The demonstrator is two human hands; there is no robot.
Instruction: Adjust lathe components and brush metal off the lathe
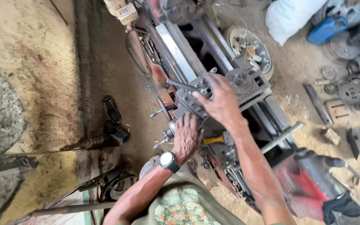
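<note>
Both hands work on the carriage of an old lathe (213,46). The right hand (219,100) is curled over the tool post (205,89), its fingers closed around the dark steel block and the handle bar (180,85) that sticks out to the side, a grip that suits bracing or turning the post. The left hand (186,139), with a wristwatch (168,160) on its wrist, lies palm down with bent fingers on the carriage beside the spoked hand crank (165,133); whether it grips anything I cannot tell. The lathe's long rails are bright, worn steel; the rest is greasy, dark and red-painted. Round metal discs (348,91) and scrap lie on the dusty earth floor (138,100), well apart, and black sandals (113,110) sit near the machine.
</note>
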